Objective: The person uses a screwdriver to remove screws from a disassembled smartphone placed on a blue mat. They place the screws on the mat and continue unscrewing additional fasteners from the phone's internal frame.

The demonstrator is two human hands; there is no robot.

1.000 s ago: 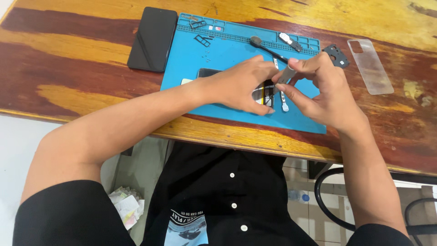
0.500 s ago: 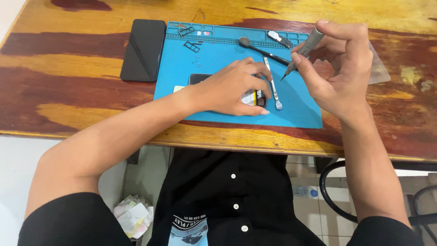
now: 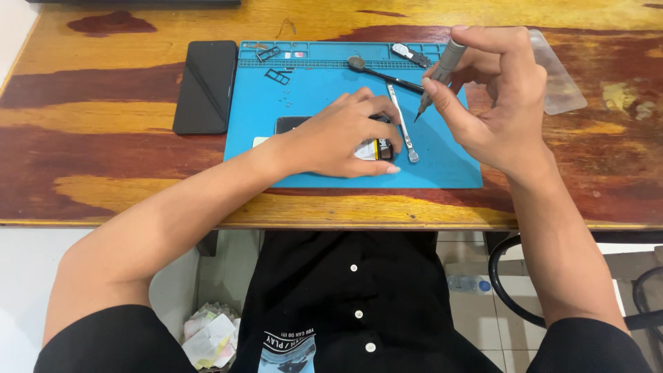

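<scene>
Since a moment ago the right hand point(image 3: 501, 103) has lifted further off the blue mat point(image 3: 311, 90) and now hovers above the mat's right edge, with the gray screwdriver point(image 3: 436, 76) raised along with it.

Left of the mat, a black phone point(image 3: 206, 85) lies face up on the wooden worktop point(image 3: 90, 138), just beside the mat's left edge. Near the mat's top left corner sit a few small metal frames point(image 3: 273, 65) and some tiny screws, too small to make out well.

At the middle of the mat the left hand point(image 3: 342, 138) lies palm down, its fingers curled over an opened phone point(image 3: 297, 124) and pressing it flat; a bit of the battery with a yellow and white label point(image 3: 373, 148) shows under the fingertips. Just right of that hand a thin silver pry tool point(image 3: 402, 124) lies on the mat, and beyond it, toward the mat's top edge, a black-handled tool point(image 3: 383, 71) lies at a slant.

The right hand pinches the screwdriver between thumb and fingers, tip pointing down toward the mat but not touching it. Off the mat's right edge, a clear phone case point(image 3: 559, 79) rests on the worktop, partly hidden behind that hand.
</scene>
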